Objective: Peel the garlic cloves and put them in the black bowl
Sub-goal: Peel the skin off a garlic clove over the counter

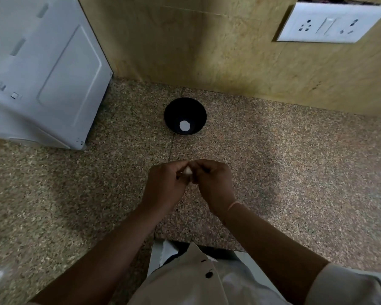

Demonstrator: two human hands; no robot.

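Far left: white plastic appliance (42,73), boxy with smooth moulded panels, standing on the worktop (295,161), which is speckled brown-pink polished stone with a thin seam running toward the viewer.

Left grip (165,186) (bare hand): fingers curled, clamped on one end of the garlic clove (187,171). The clove is held above the worktop, between both hands and nearer the viewer than the bowl. Only a small pale rounded patch shows between the fingertips. Cannot tell how much skin is off.

Black bowl (180,111): round, glossy, steep-walled, on the worktop near the wall and well apart from the hands. There is a round white patch on its floor. Cannot tell whether that is garlic or something else.

Right grip (216,181) (bare hand): fingers curled, pinching the other side of the clove and touching the left fingers. Thin pale band (233,204) at the wrist.

Handling judgement: the clove is very light and firm but bruisable. Its skin is papery, dry and likely to tear in flakes, and the peeled flesh is probably slightly tacky. Best held at the blunt root end, stripping the skin from the tip with a nail.

Right: tan veined wall panel (207,51) and a white switch-and-socket plate (330,23).
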